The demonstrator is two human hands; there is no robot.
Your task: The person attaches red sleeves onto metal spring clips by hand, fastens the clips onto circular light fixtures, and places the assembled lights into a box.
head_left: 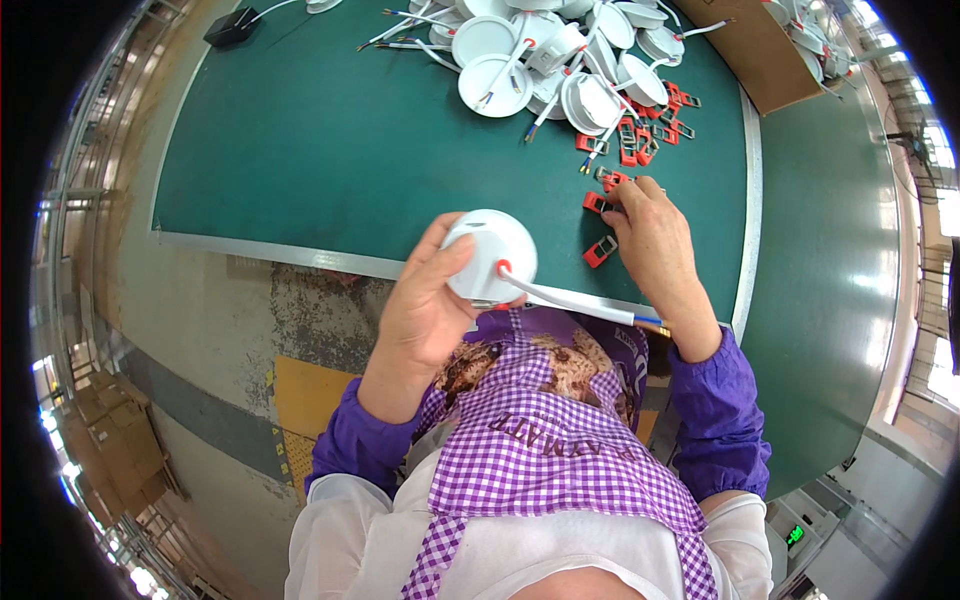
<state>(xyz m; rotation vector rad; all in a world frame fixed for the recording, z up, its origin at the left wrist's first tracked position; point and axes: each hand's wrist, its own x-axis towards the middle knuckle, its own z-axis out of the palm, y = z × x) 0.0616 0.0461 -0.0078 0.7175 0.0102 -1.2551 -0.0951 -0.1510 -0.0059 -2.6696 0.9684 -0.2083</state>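
Note:
My left hand [418, 305] is wrapped round a round white downlight [490, 240] above the table's near edge. From the red grommet on that light a white cable [575, 300] runs right, ending in bare coloured wires by my right wrist. A bit of red shows at its lower rim, under my fingers. My right hand [655, 235] is down at the table, thumb and fingers pinched on a red spring clip [597, 203]. Another red clip [600, 251] lies just nearer, and one more [612, 179] touches my fingertips' far side.
A heap of white downlights [545, 60] with loose cables covers the far middle of the green table [300, 150]. Several red clips [640, 135] lie beside it. A cardboard box [755, 55] stands at far right, a black box [232, 28] at far left.

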